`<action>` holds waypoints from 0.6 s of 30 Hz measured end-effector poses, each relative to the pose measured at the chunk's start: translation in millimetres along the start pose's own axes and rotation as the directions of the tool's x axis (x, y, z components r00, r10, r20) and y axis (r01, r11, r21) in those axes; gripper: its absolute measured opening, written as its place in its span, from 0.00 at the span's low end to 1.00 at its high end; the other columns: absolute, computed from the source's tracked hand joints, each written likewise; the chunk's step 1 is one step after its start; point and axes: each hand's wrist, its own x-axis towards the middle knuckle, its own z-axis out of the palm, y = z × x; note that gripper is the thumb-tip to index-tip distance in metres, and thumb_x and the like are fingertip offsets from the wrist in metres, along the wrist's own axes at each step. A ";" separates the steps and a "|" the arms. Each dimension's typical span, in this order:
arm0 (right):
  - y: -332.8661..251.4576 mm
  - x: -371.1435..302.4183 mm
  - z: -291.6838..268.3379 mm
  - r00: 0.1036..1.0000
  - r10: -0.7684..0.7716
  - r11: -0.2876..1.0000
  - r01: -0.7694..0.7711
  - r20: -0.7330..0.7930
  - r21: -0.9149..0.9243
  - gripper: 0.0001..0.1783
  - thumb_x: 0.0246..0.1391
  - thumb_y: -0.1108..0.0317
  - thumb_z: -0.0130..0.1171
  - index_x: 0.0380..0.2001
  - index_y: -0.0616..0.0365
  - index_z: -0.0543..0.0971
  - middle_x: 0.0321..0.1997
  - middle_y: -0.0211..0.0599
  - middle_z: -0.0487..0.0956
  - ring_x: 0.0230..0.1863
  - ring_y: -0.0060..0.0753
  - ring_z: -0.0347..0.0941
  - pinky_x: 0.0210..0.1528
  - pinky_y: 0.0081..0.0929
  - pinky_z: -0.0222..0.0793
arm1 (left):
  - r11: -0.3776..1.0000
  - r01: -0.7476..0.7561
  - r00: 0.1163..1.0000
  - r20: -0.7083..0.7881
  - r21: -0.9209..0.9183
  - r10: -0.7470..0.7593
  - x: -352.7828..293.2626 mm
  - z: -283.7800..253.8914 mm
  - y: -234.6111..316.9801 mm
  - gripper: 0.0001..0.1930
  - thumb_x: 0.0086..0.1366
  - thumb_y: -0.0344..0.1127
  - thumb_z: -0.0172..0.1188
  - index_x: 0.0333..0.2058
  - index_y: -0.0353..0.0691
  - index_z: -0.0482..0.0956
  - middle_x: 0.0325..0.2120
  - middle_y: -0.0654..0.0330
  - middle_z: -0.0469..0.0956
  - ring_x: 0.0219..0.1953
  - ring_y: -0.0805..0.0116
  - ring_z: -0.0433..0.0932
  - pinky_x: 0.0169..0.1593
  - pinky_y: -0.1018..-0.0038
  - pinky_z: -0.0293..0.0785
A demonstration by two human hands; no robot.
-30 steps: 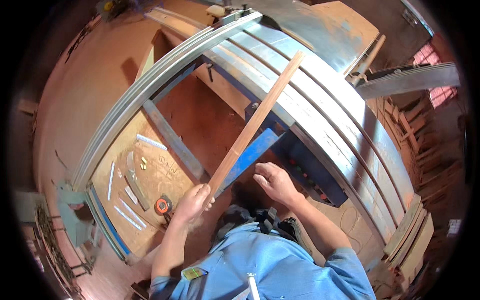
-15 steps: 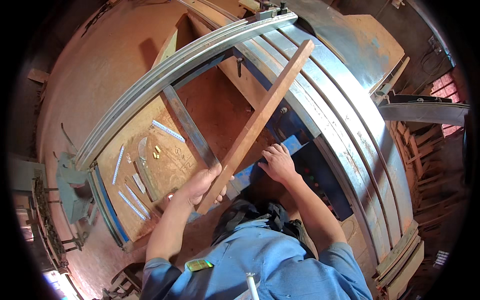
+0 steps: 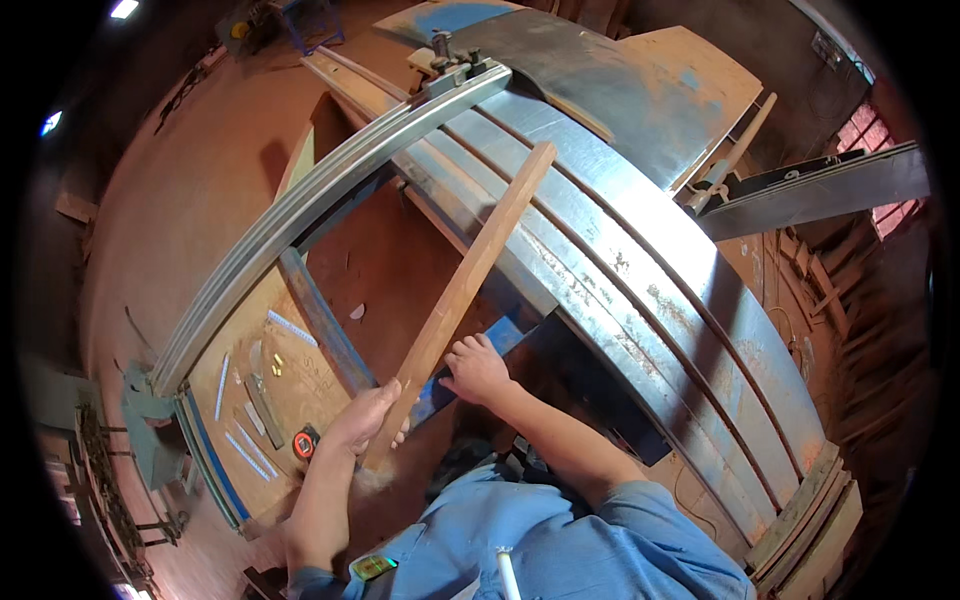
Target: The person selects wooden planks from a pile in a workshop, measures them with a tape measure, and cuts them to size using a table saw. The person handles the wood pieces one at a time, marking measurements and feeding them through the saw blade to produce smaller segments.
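A long, straight wooden batten [image 3: 468, 285] slants away from me to the right, its far end over the grooved metal table. My left hand [image 3: 366, 418] is closed round the batten close to its near end. To the right of the batten, my right hand [image 3: 476, 370] lies by a blue metal frame [image 3: 503, 332] with its fingers bent but apart and nothing visible in them. I cannot tell how firmly it touches the frame. Left of my left forearm, a round orange-and-black tape measure [image 3: 305, 442] sits on a wooden panel [image 3: 305, 350].
White marked strips [image 3: 221, 388], small yellow pieces [image 3: 277, 362] and a dark curved strip [image 3: 264, 408] lie on the panel. A metal rail [image 3: 330, 185] borders its far side. The grooved metal table [image 3: 640, 225] spans the right, with stacked boards [image 3: 808, 520] at its near end.
The view has shifted, bringing more of the metal table's far end into sight. The tape measure now shows fully beside my left forearm. My left hand still holds the batten.
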 end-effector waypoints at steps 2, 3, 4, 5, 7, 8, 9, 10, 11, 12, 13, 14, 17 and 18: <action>5.1 0.4 -0.9 0.999 -0.039 0.999 0.039 0.010 -0.002 0.22 0.49 0.45 0.65 0.36 0.52 0.84 0.38 0.32 0.77 0.50 0.36 0.70 0.59 0.37 0.61 | 1.000 -0.011 0.999 -0.041 0.030 0.012 3.9 10.2 12.7 0.26 0.75 0.58 0.46 0.46 0.37 0.74 0.24 0.60 0.75 0.20 0.69 0.75 0.25 0.72 0.74; 6.9 0.1 -1.6 0.998 -0.054 0.999 0.054 0.023 0.005 0.22 0.49 0.44 0.65 0.35 0.51 0.84 0.38 0.31 0.76 0.49 0.36 0.70 0.58 0.37 0.61 | 0.996 -0.030 0.997 -0.072 0.088 0.036 7.4 14.0 18.1 0.25 0.75 0.57 0.47 0.45 0.37 0.74 0.24 0.60 0.76 0.21 0.69 0.75 0.25 0.72 0.74; 8.6 0.9 -2.2 0.997 -0.069 0.998 0.069 0.035 0.013 0.22 0.49 0.44 0.65 0.35 0.50 0.84 0.38 0.30 0.76 0.49 0.35 0.70 0.57 0.37 0.61 | 0.988 -0.047 0.993 -0.102 0.147 0.062 11.3 16.7 24.1 0.24 0.75 0.56 0.47 0.44 0.37 0.75 0.25 0.60 0.76 0.21 0.70 0.75 0.26 0.72 0.74; 10.5 2.1 -3.0 0.995 -0.084 0.996 0.083 0.048 0.021 0.22 0.49 0.43 0.65 0.35 0.50 0.84 0.38 0.30 0.76 0.49 0.35 0.69 0.56 0.36 0.60 | 0.977 -0.062 0.987 -0.130 0.206 0.090 15.5 18.5 30.7 0.23 0.75 0.56 0.48 0.43 0.37 0.75 0.25 0.60 0.76 0.22 0.70 0.76 0.26 0.72 0.74; 17.2 3.2 -6.0 0.987 -0.135 0.990 0.133 0.082 0.037 0.23 0.49 0.42 0.65 0.36 0.50 0.84 0.37 0.29 0.76 0.48 0.35 0.70 0.54 0.35 0.61 | 0.948 -0.129 0.974 -0.142 0.290 0.176 27.5 19.5 43.1 0.21 0.73 0.51 0.51 0.39 0.35 0.76 0.25 0.62 0.76 0.25 0.73 0.75 0.29 0.74 0.74; 20.7 4.9 -7.4 0.983 -0.151 0.988 0.146 0.107 0.054 0.23 0.49 0.42 0.64 0.37 0.50 0.84 0.38 0.30 0.76 0.48 0.35 0.70 0.54 0.35 0.61 | 0.944 -0.140 0.969 -0.155 0.299 0.193 34.1 19.7 51.1 0.20 0.73 0.50 0.51 0.39 0.35 0.76 0.25 0.62 0.76 0.25 0.73 0.75 0.29 0.74 0.74; 22.6 7.0 -10.4 0.976 -0.170 0.984 0.161 0.133 0.074 0.24 0.50 0.42 0.64 0.38 0.50 0.84 0.38 0.30 0.76 0.49 0.35 0.70 0.55 0.35 0.61 | 0.940 -0.149 0.963 -0.170 0.308 0.208 40.7 19.0 58.8 0.19 0.73 0.49 0.52 0.39 0.35 0.76 0.26 0.62 0.76 0.25 0.73 0.75 0.29 0.74 0.74; 24.4 8.0 -15.5 0.968 -0.184 0.981 0.169 0.171 0.097 0.25 0.51 0.42 0.62 0.41 0.50 0.84 0.39 0.31 0.77 0.49 0.36 0.70 0.55 0.35 0.62 | 0.925 -0.217 0.956 -0.123 0.312 0.266 48.8 15.4 66.0 0.16 0.71 0.44 0.54 0.42 0.33 0.77 0.26 0.62 0.77 0.25 0.75 0.75 0.29 0.73 0.73; 27.7 8.8 -17.4 0.964 -0.192 0.978 0.172 0.184 0.116 0.25 0.52 0.42 0.62 0.43 0.50 0.84 0.40 0.31 0.78 0.49 0.37 0.70 0.55 0.36 0.62 | 0.905 -0.212 0.946 -0.155 0.369 0.285 53.5 13.6 74.8 0.16 0.69 0.42 0.55 0.43 0.33 0.76 0.27 0.59 0.78 0.26 0.73 0.76 0.31 0.72 0.74; 32.7 10.8 -18.1 0.961 -0.196 0.976 0.171 0.197 0.135 0.26 0.52 0.42 0.62 0.44 0.50 0.84 0.40 0.31 0.78 0.50 0.37 0.70 0.55 0.36 0.63 | 0.882 -0.203 0.935 -0.183 0.426 0.304 58.3 17.5 91.3 0.16 0.68 0.41 0.56 0.45 0.32 0.76 0.29 0.57 0.78 0.28 0.70 0.77 0.33 0.70 0.74; 36.2 12.7 -20.7 0.957 -0.200 0.973 0.170 0.212 0.154 0.26 0.53 0.43 0.61 0.45 0.50 0.83 0.41 0.32 0.79 0.50 0.38 0.71 0.55 0.37 0.63 | 0.857 -0.191 0.923 -0.209 0.479 0.323 63.8 19.5 104.9 0.17 0.66 0.39 0.57 0.47 0.32 0.76 0.30 0.55 0.79 0.29 0.68 0.78 0.35 0.69 0.75; 40.0 15.9 -23.2 0.943 -0.206 0.971 0.162 0.263 0.177 0.26 0.55 0.43 0.60 0.48 0.51 0.83 0.43 0.34 0.80 0.51 0.41 0.71 0.55 0.39 0.64 | 0.806 -0.219 0.901 -0.203 0.550 0.383 71.4 17.3 115.3 0.18 0.64 0.37 0.58 0.48 0.32 0.76 0.32 0.53 0.80 0.32 0.65 0.79 0.38 0.68 0.75; 48.0 21.0 -17.4 0.940 -0.224 0.945 0.144 0.259 0.294 0.26 0.56 0.44 0.60 0.49 0.51 0.82 0.45 0.36 0.81 0.51 0.43 0.71 0.56 0.41 0.64 | 0.693 -0.270 0.848 -0.175 0.669 0.500 89.8 12.3 137.6 0.21 0.58 0.34 0.59 0.50 0.32 0.76 0.37 0.47 0.80 0.40 0.56 0.80 0.47 0.65 0.74; 54.9 22.1 -14.7 0.928 -0.273 0.930 0.186 0.253 0.318 0.26 0.58 0.44 0.58 0.50 0.52 0.81 0.43 0.37 0.80 0.52 0.45 0.71 0.55 0.42 0.64 | 0.700 -0.289 0.845 -0.170 0.653 0.508 96.9 15.3 143.6 0.22 0.57 0.34 0.59 0.50 0.32 0.76 0.38 0.45 0.80 0.42 0.54 0.80 0.49 0.65 0.73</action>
